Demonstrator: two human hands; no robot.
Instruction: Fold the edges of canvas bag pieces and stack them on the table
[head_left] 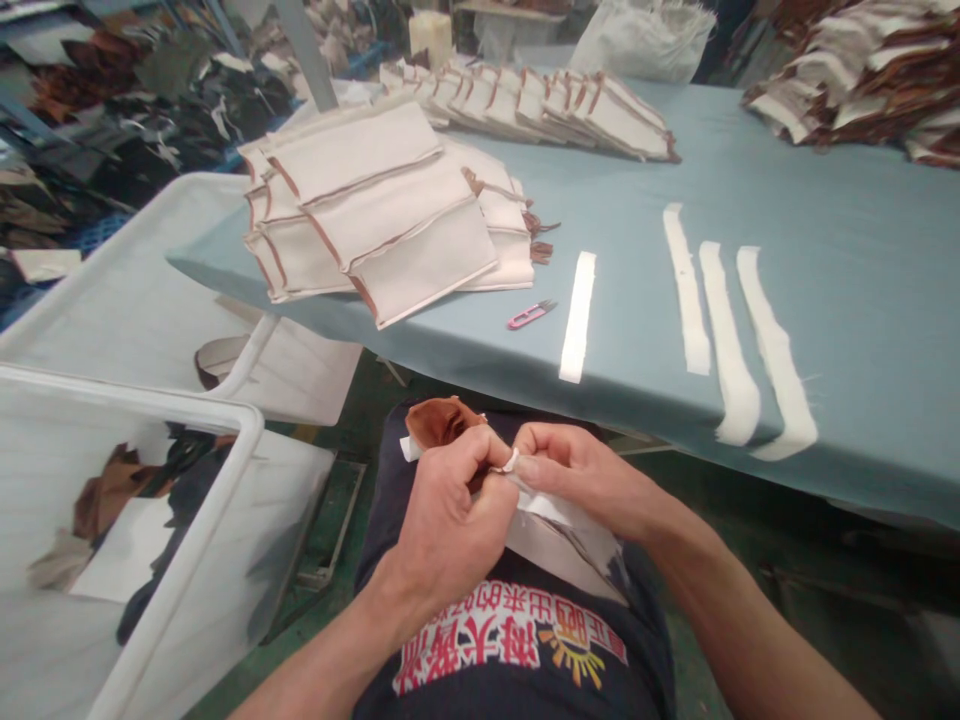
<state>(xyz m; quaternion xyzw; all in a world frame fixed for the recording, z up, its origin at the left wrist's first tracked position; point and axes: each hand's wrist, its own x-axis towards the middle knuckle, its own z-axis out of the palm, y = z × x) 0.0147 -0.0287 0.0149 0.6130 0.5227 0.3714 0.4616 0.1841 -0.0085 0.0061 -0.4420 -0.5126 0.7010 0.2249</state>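
Observation:
My left hand (461, 505) and my right hand (577, 470) meet over my lap, fingertips almost touching. Both pinch the edge of a white-and-brown fabric piece (566, 555). Its brown part (442, 420) bunches up beyond my left hand, and the pale part hangs down below my right. The exact spot where my fingers grip is partly hidden by the fingers themselves. On the blue-green table just ahead lie pink thread snips (531, 315) and a short white strip (578, 317).
Stacked cream pieces with brown edging (397, 210) lie on the table (615, 220), with a row of similar pieces (525, 100) behind. Three longer white strips (724, 340) lie to the right. White bins (255, 440) holding fabric scraps stand at left. A brown-and-white pile (862, 75) sits far right.

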